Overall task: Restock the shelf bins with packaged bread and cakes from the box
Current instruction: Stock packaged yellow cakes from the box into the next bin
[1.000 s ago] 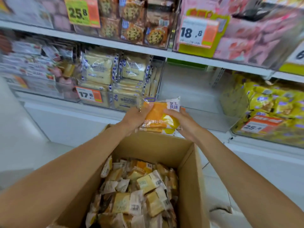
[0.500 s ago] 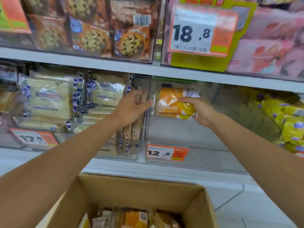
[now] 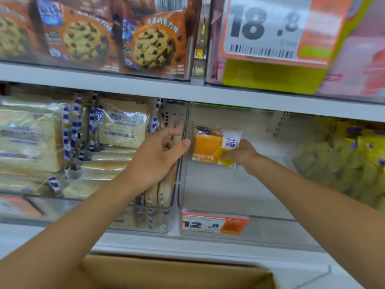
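An orange and white packet of bread [image 3: 212, 146] stands upright deep inside a clear shelf bin [image 3: 268, 228] marked 12.8. My right hand [image 3: 242, 156] grips the packet at its lower right corner. My left hand [image 3: 158, 157] is spread, holding nothing, and rests against the clear wall between this bin and the bin to its left. Only the top edge of the cardboard box [image 3: 177, 272] shows at the bottom of the view; its contents are out of sight.
The left bin [image 3: 145, 222] is packed with pale bread packets with blue stripes [image 3: 123, 124]. Yellow packets [image 3: 343, 163] fill the bin on the right. On the shelf above stand cookie packets [image 3: 154, 42] and an 18.8 price tag [image 3: 268, 28].
My right hand has carried the orange packet from above the box up into the 12.8 bin and further back. My left hand let go of it and moved to the bin divider.
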### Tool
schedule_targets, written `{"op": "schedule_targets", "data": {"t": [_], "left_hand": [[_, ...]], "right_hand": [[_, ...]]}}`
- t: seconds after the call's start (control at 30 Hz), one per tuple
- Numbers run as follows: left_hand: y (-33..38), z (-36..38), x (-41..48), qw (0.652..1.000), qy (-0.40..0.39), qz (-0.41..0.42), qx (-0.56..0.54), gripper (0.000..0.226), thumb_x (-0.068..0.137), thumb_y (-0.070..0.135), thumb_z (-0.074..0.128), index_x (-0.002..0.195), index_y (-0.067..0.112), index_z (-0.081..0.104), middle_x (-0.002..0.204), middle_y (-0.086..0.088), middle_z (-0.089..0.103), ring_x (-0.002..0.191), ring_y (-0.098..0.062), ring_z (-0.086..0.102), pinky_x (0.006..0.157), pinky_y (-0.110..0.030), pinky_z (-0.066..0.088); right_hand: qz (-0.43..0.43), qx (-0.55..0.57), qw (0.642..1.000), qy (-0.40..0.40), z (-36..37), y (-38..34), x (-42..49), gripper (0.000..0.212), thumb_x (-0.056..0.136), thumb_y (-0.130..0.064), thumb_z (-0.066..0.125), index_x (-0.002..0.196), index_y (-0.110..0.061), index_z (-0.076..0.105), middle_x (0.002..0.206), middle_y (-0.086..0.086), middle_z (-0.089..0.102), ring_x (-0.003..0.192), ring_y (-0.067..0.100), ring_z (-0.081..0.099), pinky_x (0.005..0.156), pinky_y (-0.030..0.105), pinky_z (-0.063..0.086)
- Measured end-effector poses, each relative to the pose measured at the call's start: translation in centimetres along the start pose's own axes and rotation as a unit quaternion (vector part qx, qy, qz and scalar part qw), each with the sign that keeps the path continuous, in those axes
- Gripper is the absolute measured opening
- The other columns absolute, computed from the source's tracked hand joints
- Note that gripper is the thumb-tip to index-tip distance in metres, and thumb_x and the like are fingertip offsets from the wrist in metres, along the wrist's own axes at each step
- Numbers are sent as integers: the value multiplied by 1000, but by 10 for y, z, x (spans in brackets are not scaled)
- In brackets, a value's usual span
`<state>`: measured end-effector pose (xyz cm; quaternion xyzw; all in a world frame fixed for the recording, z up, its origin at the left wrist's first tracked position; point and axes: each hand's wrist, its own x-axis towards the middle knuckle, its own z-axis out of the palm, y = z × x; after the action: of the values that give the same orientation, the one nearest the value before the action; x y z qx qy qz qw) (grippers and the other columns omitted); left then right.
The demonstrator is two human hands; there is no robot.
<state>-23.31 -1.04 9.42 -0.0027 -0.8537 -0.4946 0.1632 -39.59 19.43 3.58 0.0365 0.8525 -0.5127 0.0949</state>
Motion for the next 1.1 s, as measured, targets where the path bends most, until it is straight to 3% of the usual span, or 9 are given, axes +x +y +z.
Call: {"op": "schedule_targets", "data": {"t": [0.1, 0.2, 0.37, 0.47, 0.57, 0.73, 0.83, 0.97, 1.1], "left_hand": [[-2, 1, 1, 1000, 5, -3, -13, 34, 94, 33, 59, 125, 20, 59, 63, 4, 53, 52, 3, 55, 55, -5, 38], [-2, 1, 2, 1000, 6, 1, -4, 34, 94, 34, 59, 125, 20, 59, 61, 7, 53, 51, 4, 55, 54, -6, 37], [5, -4, 0, 1000, -19, -20, 3, 36, 93, 38, 60, 125, 22, 57, 66, 5, 57, 49, 4, 56, 57, -12, 41], [14, -13, -3, 997, -44, -68, -9, 41, 89, 42, 66, 122, 18, 61, 83, 1, 65, 64, -3, 64, 74, -29, 56], [23, -16, -26, 997, -25, -60, 48, 38, 84, 42, 72, 112, 18, 63, 80, 7, 60, 89, -15, 65, 89, -34, 52], [36, -11, -106, 996, 15, -46, 71, 19, 85, 19, 72, 96, 12, 59, 69, 0, 57, 70, -17, 55, 63, -21, 42], [15, -2, -157, 989, -59, -97, 91, 14, 86, 26, 70, 88, 21, 58, 77, 6, 57, 75, -13, 56, 64, -24, 42], [-58, 12, -223, 955, -189, -194, 118, 20, 89, 35, 68, 102, 21, 62, 99, 6, 63, 93, -10, 59, 74, -22, 42], [-140, 13, -264, 920, -249, -277, 119, 19, 89, 30, 70, 103, 19, 64, 98, -1, 66, 85, -8, 60, 66, -17, 48]], "right_hand": [[-50, -24, 998, 21, -1, 2, 4, 55, 71, -3, 82, 113, -13, 49, 111, 4, 62, 103, 24, 61, 89, 36, 52], [-41, -67, 997, -16, -5, 3, 7, 70, 62, -22, 90, 122, -17, 53, 115, 2, 65, 108, 25, 63, 95, 43, 53], [-20, -106, 994, 14, -21, -4, -37, 88, 75, -26, 84, 145, -10, 33, 134, 11, 52, 121, 27, 53, 95, 32, 44], [-137, -162, 976, 47, -31, -8, -84, 47, 79, -19, 80, 121, -12, 59, 105, 6, 64, 96, 23, 61, 73, 24, 43], [-208, -173, 961, 52, -34, -12, -143, 18, 82, -15, 74, 97, -19, 66, 80, -3, 64, 77, 15, 60, 68, 22, 43], [-254, -159, 954, 30, -3, 2, -245, 8, 82, -8, 66, 86, -15, 67, 71, -4, 60, 58, 1, 51, 58, 11, 40], [-212, -184, 956, -91, 31, 48, -285, 8, 84, -6, 64, 89, -11, 68, 77, -2, 61, 67, 6, 54, 68, 17, 45], [-99, -268, 933, -217, 75, 143, -298, 11, 89, -17, 62, 98, -21, 67, 97, -2, 65, 92, 15, 62, 81, 26, 50], [19, -289, 913, -287, 112, 221, -290, 10, 90, -22, 63, 97, -29, 65, 93, -10, 62, 87, 11, 58, 80, 30, 50]]}}
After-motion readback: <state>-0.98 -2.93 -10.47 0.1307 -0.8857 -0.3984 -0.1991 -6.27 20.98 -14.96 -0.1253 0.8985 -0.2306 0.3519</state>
